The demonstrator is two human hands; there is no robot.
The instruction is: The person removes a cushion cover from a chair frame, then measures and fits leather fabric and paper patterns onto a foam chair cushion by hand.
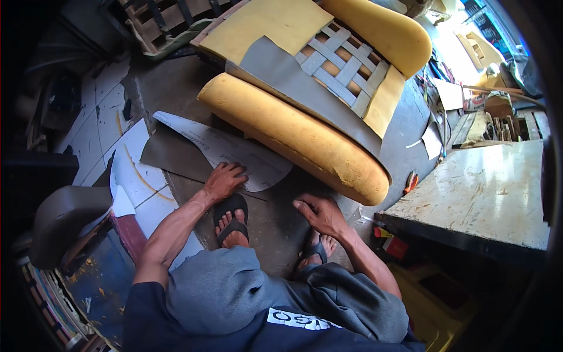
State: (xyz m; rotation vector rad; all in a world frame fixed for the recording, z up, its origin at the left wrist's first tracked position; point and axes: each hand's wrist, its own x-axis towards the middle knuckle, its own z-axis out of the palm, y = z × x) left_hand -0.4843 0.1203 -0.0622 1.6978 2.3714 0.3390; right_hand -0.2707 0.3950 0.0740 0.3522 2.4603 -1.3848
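My left hand (226, 180) rests on the near edge of a sheet of upholstery material (258, 159), its fingers bent and a little apart. The sheet lies on the floor with its pale, printed backing up; a grey-brown face shows on a piece (176, 154) at its left. Just above my right foot, my right hand (321, 214) is closed, its fingers curled in; whatever they hold, if anything, is hidden. Ahead of both hands stands a yellow foam seat (299, 138) with woven grey webbing (346, 64). A grey cover piece (275, 67) is draped across the foam.
To the right is a worn, pale-topped low table (475, 193), with orange-handled pliers (411, 182) on the floor by its corner. A dark padded piece (70, 220) stands at the left. Behind it are white floor tiles (108, 117). Wood scraps (507, 126) lie at the far right.
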